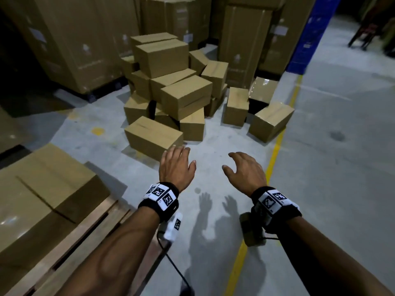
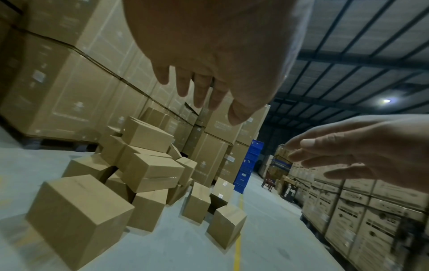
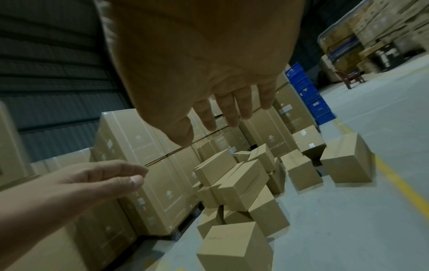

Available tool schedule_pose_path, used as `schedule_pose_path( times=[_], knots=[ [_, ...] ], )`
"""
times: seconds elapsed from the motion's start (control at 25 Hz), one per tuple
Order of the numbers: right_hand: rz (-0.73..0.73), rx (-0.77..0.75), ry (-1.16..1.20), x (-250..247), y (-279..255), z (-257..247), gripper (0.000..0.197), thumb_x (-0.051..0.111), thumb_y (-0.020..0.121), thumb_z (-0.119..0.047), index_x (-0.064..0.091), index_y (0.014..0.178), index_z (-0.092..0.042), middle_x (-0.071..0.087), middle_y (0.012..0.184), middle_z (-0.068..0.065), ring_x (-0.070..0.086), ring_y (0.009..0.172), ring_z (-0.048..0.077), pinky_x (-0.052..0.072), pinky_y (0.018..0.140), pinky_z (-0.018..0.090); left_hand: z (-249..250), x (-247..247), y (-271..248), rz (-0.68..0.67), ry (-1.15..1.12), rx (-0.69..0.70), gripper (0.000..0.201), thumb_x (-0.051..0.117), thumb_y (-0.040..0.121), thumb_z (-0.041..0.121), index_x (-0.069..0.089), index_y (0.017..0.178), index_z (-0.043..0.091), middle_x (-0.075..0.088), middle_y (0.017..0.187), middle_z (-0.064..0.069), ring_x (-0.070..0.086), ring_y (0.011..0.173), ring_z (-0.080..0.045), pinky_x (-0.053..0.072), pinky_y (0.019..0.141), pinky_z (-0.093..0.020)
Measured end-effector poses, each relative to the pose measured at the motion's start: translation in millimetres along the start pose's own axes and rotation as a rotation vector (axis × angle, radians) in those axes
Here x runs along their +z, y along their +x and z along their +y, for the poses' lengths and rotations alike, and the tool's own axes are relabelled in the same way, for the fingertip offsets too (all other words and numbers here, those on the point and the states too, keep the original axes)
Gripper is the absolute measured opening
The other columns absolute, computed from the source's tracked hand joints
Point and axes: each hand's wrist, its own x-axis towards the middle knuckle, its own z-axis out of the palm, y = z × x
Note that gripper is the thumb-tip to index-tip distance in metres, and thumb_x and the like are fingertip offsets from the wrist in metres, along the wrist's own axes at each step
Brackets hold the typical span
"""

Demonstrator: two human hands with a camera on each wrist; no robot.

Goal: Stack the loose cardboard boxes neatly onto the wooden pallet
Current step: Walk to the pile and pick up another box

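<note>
A heap of loose cardboard boxes (image 1: pixel 181 90) lies on the concrete floor ahead. The nearest box (image 1: pixel 152 135) (image 2: pixel 78 216) (image 3: pixel 234 247) sits at the front of the heap. My left hand (image 1: pixel 176 165) (image 2: pixel 204 88) hovers open just before that box, fingers spread, holding nothing. To its right my right hand (image 1: pixel 245 169) (image 3: pixel 232 110) is held out open and empty too. The wooden pallet (image 1: pixel 81 236) is at the lower left, with stacked boxes (image 1: pixel 42 189) on it.
Tall wrapped cartons (image 1: pixel 85 39) stand behind the heap on pallets. Blue crates (image 1: pixel 307 35) are stacked at the back right. A yellow floor line (image 1: pixel 275 150) runs along the right of the heap. Further separate boxes (image 1: pixel 271 121) lie near that line.
</note>
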Motion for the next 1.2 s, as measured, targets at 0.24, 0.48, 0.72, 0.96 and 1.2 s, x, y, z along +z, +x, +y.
schedule_pose_path(
  times=[0.24, 0.48, 0.72, 0.96, 1.2],
  knots=[
    [-0.003, 0.069, 0.025, -1.5, 125.4, 54.0, 0.056, 0.05, 0.1, -0.047, 0.046, 0.148, -0.018, 0.047, 0.151, 0.006, 0.038, 0.141, 0.026, 0.032, 0.113, 0.038, 25.2, 42.6, 141.0, -0.061, 0.013, 0.05, 0.051, 0.047, 0.1, 0.04, 0.045, 0.144, 0.014, 0.04, 0.154, -0.006, 0.028, 0.145, -0.025, 0.016, 0.119, -0.041],
    [-0.024, 0.03, 0.054, -1.0, 307.3, 135.2, 0.057, 0.051, 0.1, -0.046, 0.045, 0.148, -0.016, 0.048, 0.15, 0.008, 0.04, 0.14, 0.028, 0.034, 0.112, 0.039, 63.0, 109.6, 318.3, -0.08, 0.047, -0.005, 0.052, 0.045, 0.099, 0.04, 0.043, 0.146, 0.017, 0.038, 0.156, -0.003, 0.026, 0.146, -0.023, 0.019, 0.119, -0.042],
    [-0.043, -0.064, 0.036, -49.5, 476.4, 171.9, 0.057, 0.05, 0.1, -0.046, 0.044, 0.148, -0.016, 0.047, 0.151, 0.009, 0.04, 0.139, 0.028, 0.035, 0.112, 0.041, 98.0, 121.2, 468.3, -0.055, 0.03, -0.087, 0.051, 0.046, 0.099, 0.04, 0.043, 0.145, 0.019, 0.039, 0.155, -0.002, 0.026, 0.147, -0.023, 0.016, 0.12, -0.043],
    [-0.092, -0.093, 0.016, -36.8, 623.7, 207.0, 0.056, 0.05, 0.1, -0.045, 0.045, 0.147, -0.016, 0.048, 0.149, 0.008, 0.041, 0.138, 0.027, 0.034, 0.11, 0.039, 91.8, 175.0, 604.1, -0.079, 0.011, -0.158, 0.053, 0.045, 0.1, 0.041, 0.04, 0.147, 0.016, 0.037, 0.156, -0.004, 0.025, 0.147, -0.023, 0.016, 0.122, -0.043],
    [-0.107, -0.127, -0.007, -8.9, 798.2, 222.5, 0.054, 0.055, 0.099, -0.043, 0.05, 0.144, -0.013, 0.054, 0.144, 0.012, 0.047, 0.133, 0.031, 0.041, 0.107, 0.041, 57.7, 227.6, 772.8, -0.15, 0.014, -0.202, 0.055, 0.043, 0.101, 0.041, 0.038, 0.148, 0.014, 0.033, 0.158, -0.006, 0.023, 0.148, -0.024, 0.015, 0.122, -0.043]
  ],
)
